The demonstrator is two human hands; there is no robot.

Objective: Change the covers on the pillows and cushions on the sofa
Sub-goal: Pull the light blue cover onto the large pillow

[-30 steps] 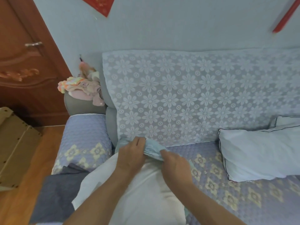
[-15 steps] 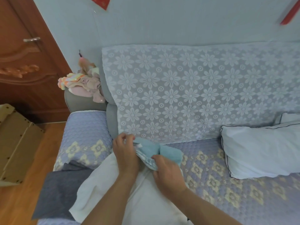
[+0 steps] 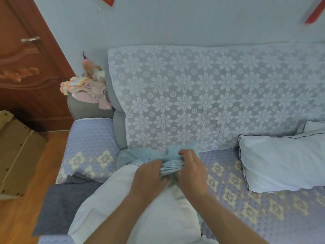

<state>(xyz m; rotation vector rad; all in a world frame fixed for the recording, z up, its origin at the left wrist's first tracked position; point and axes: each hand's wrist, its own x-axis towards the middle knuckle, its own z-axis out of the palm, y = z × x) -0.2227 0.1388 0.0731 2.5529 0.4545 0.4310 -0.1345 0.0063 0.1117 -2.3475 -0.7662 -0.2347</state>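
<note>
My left hand [image 3: 149, 176] and right hand [image 3: 190, 169] sit low in the middle of the frame, both with fingers curled into the bunched light-blue cover [image 3: 169, 160]. Half a second ago my left hand was higher and further left, holding the cover's edge near the sofa back; now it has dropped to the right and the two hands are almost touching, with the gathered band of cloth pinched between them. The cover has bunched up tighter and now humps up behind my right knuckles.

The cover sits at the far end of the bare white pillow [image 3: 140, 213], which lies lengthwise toward me in the lower centre, on the seat of the sofa [image 3: 246, 205]. Only that far end is under the blue cloth; the rest of the pillow shows white. A dark grey cloth [image 3: 65, 203] lies at the lower left, partly under the pillow and hanging off the seat edge.

At the right edge a second pillow [image 3: 284, 161], white with dark piping, rests on the seat against the flowered lace throw [image 3: 202, 95]. A heap of pink and pastel clothes [image 3: 88, 88] lies on the sofa arm at left centre.

The red paper [image 3: 107, 0] at the top edge is cut off, and no writing can be read on it.
</note>
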